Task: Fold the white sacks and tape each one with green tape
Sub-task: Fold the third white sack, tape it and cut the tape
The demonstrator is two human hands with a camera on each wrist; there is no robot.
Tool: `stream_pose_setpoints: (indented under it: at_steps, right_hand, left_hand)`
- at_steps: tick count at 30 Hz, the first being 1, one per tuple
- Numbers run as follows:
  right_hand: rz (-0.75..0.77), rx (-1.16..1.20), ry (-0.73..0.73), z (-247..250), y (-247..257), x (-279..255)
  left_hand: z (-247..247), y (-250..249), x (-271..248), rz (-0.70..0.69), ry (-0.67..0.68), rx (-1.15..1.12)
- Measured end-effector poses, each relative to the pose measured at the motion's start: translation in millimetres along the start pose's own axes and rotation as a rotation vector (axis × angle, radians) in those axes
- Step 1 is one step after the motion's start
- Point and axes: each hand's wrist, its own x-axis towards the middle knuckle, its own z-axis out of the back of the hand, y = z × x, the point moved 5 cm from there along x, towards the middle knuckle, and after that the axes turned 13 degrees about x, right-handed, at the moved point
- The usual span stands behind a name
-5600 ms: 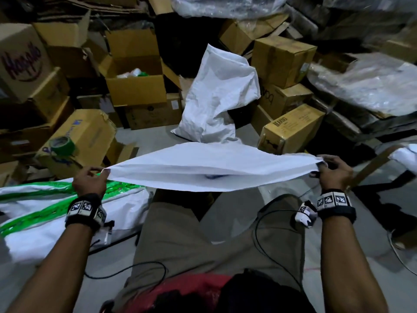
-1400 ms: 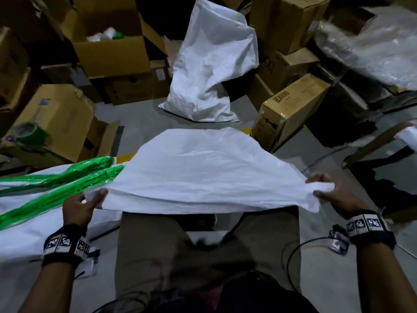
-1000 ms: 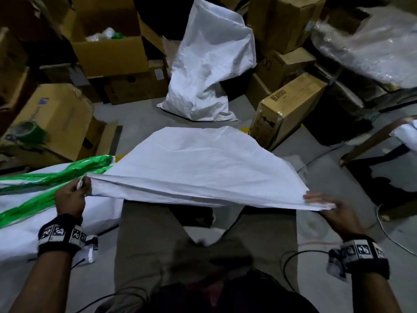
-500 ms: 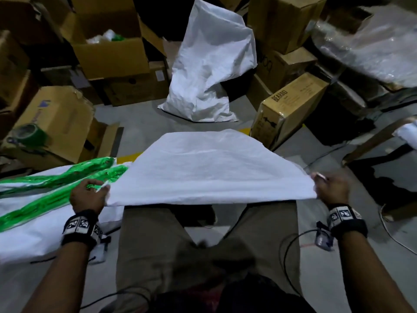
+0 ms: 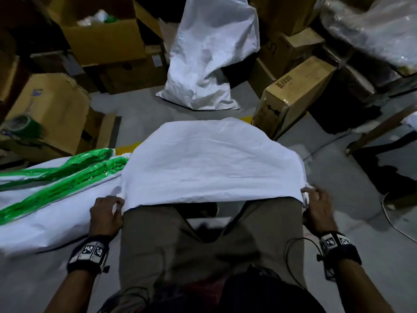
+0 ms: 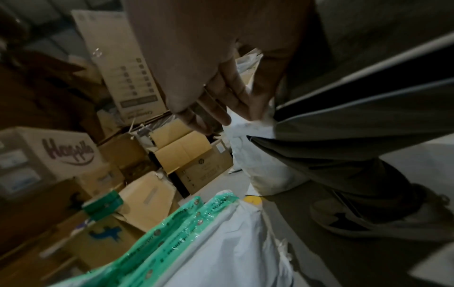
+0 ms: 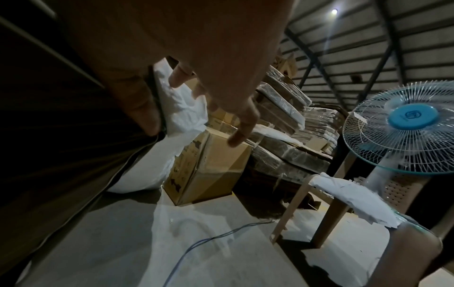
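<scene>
A white sack (image 5: 212, 161) lies draped over my thighs, its far end hanging past my knees. My left hand (image 5: 117, 204) pinches its near left corner beside my left leg; in the left wrist view the fingers (image 6: 233, 101) curl on the crumpled corner (image 6: 248, 124). My right hand (image 5: 308, 195) pinches the near right corner; in the right wrist view the thumb (image 7: 145, 110) presses the sack's edge (image 7: 181, 104) by my leg. A roll of green tape (image 5: 24, 126) sits on a cardboard box at the left.
A bundle of folded sacks (image 5: 49, 218) bound with green tape strips (image 5: 67, 177) lies on the floor to my left. A standing white sack (image 5: 209, 57) and cardboard boxes (image 5: 293, 91) ring the floor ahead. To the right stand a fan (image 7: 405, 126) and a chair (image 7: 343, 194), with a cable (image 7: 196, 242).
The sack was held stretched in the air; it now rests on my thighs. Both hands have come down and closer to my body, still holding its near corners.
</scene>
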Motion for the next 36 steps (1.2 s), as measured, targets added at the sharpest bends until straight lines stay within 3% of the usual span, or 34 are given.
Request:
stream_pose_setpoints:
  at_steps: [2, 5, 9, 12, 15, 18, 22, 24, 27, 29, 31, 36]
  right_hand:
    - [0.004, -0.04, 0.065, -1, -1, -2]
    - [0.101, -0.142, 0.045, 2, -1, 2]
    - [0.184, -0.184, -0.197, 25, 13, 2]
    - [0.125, -0.198, -0.312, 46, 8, 1]
    - [0.156, -0.181, -0.381, 60, -2, 6]
    - [0.206, 0.108, -0.402, 72, 3, 20]
    - [0.001, 0.731, -0.367, 74, 18, 43]
    - [-0.128, 0.908, -0.439, 73, 19, 58]
    - [-0.236, 1.066, -0.566, 70, 8, 81]
    - [-0.284, 1.111, -0.558, 74, 20, 90]
    - [-0.317, 0.966, -0.531, 75, 28, 94]
    - [-0.487, 0.597, -0.368, 49, 12, 73]
  left_hand:
    - [8, -2, -6, -0.085, 0.052, 0.02]
    - [10, -2, -11, -0.147, 0.141, 0.083]
    - [14, 7, -11, -0.187, 0.032, 0.168]
    - [31, 9, -4, -0.09, -0.101, 0.079]
    - [43, 15, 7, 0.1, -0.111, -0.215]
    - [54, 10, 20, 0.275, -0.163, -0.593]
    - [61, 0, 54, 0.502, -0.377, -0.914]
    - [65, -3, 71, 0.615, -0.46, -0.899]
    - [72, -4, 96, 0.618, -0.517, -0.693]
    - [77, -6, 108, 0.602, -0.472, -0.608]
    - [75, -4, 113, 0.619, -0.39, -0.472]
    - [43, 6, 99, 0.625, 0.035, -0.133]
